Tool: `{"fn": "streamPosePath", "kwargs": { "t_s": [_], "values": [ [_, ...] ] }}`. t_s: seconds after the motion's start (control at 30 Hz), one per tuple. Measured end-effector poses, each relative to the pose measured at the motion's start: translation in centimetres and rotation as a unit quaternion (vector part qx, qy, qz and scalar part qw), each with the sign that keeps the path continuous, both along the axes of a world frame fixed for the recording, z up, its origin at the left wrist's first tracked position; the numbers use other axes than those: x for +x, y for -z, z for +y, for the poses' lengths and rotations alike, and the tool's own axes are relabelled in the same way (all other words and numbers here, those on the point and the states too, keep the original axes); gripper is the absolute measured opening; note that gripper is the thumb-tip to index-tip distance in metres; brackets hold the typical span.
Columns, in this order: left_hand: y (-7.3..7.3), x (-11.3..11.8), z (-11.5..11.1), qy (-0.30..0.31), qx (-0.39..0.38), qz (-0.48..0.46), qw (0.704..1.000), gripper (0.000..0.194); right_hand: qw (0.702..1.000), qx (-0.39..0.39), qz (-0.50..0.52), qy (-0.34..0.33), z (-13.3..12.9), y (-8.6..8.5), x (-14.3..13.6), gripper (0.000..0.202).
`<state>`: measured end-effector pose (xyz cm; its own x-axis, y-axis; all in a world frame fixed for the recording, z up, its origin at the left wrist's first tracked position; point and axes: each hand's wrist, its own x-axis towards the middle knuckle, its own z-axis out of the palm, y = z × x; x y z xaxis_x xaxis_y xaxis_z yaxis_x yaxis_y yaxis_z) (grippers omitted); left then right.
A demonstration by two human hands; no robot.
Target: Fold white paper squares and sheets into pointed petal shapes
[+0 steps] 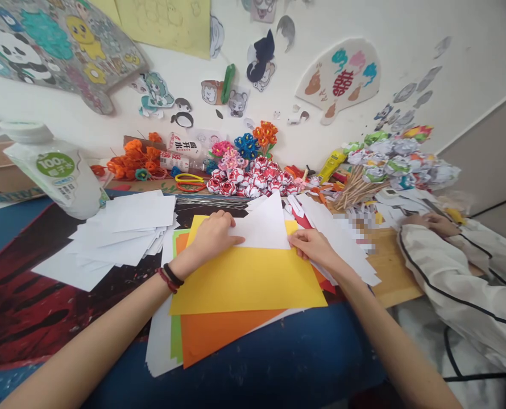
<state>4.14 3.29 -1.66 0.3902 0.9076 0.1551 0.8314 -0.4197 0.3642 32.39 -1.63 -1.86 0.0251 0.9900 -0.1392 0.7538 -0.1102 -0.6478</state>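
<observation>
A yellow sheet [248, 281] lies over orange [219, 335], green and white sheets in front of me. Across its upper part rests a piece of white paper [264, 224]. My left hand [214, 230] presses on the left side of the white piece, thumb reaching inward along its lower edge. At the lower right corner, my right hand [307, 243] pinches the white piece between thumb and fingers. White sheets [129, 227] are piled to the left, and more white paper [338, 238] lies to the right.
A white bottle [57, 170] stands at the left. Red-and-white paper flowers [257, 179] line the back, with a bundle of wrapped flowers on sticks [364, 182] farther right. Another person's sleeves [449, 272] and hands are at the right edge of the table.
</observation>
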Motion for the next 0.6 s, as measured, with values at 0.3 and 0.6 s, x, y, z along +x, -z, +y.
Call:
{"fn": "streamPosePath", "kwargs": {
  "t_s": [0.3, 0.6],
  "values": [
    [0.31, 0.14, 0.2, -0.002, -0.006, -0.013, 1.0, 0.032, 0.995, 0.046, -0.087, 0.016, -0.57, -0.18, -0.78, 0.035],
    [0.51, 0.15, 0.37, -0.009, 0.01, -0.015, 1.0, 0.043, 0.994, 0.044, -0.096, 0.023, -0.66, -0.23, -0.85, 0.034]
  ]
}}
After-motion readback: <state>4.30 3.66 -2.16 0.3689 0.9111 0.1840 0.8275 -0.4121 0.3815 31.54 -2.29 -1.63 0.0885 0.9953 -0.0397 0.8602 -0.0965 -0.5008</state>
